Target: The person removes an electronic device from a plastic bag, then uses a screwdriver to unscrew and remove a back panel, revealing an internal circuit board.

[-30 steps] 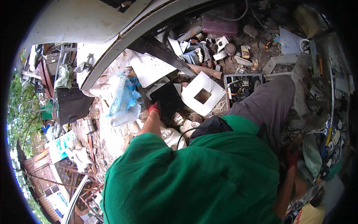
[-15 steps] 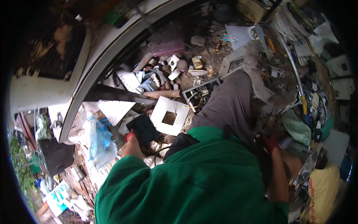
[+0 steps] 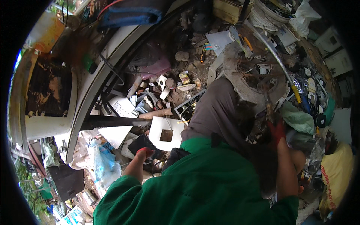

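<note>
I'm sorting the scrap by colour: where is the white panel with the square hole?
In the head view the white panel lies on the ground left of centre, just right of the left hand and beside the grey trouser leg.

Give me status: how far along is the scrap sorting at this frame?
Done: hard to judge; loose parts are spread over the ground, no sorted pile is clear. In hand: the left hand, red-gloved, grips a flat black panel beside the white panel with a square hole; the right hand holds a thin tool by the grey ring-shaped casting. Left: most scrap lies mixed.
</note>
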The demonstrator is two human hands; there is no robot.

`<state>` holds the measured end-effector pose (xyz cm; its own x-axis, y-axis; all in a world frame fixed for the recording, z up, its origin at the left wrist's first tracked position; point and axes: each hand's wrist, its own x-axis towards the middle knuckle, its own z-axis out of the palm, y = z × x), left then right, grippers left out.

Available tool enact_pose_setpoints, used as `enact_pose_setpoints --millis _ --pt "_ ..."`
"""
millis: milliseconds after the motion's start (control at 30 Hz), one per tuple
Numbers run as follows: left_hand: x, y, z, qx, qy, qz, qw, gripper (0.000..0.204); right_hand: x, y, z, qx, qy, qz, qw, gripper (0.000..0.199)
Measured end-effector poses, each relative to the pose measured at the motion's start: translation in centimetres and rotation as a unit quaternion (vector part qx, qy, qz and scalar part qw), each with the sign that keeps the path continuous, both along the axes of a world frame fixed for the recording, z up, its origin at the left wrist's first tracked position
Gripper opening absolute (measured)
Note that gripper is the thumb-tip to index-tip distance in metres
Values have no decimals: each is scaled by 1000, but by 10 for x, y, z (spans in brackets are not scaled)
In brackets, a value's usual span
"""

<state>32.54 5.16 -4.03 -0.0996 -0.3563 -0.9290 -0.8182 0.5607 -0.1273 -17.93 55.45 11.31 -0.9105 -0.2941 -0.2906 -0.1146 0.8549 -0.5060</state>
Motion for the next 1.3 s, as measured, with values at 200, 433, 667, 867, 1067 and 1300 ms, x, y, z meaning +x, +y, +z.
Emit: enact_pose_setpoints --millis 200,433,667,867,1067,1300 --pt "-119 21 51 70 79 148 983 57 -9 -9 -2 -7 -13 2 1000 80" --pt "-271 9 103 -93 159 -237 954 52 -26 -29 10 80 85 52 992 81" --pt "-455 -18 95 -60 500 -164 848 40 -85 -59 -4 165 160 151 961 87" --pt "-562 -44 24 -103 445 -222 861 41 -101 -78 -16 138 102 141 975 93" --pt "-629 -51 -40 -137 384 -225 885 63 -105 -70 -28 80 13 99 992 84" --pt "-692 -63 -106 -175 352 -208 896 63 -109 -81 -14 65 -46 83 993 80"
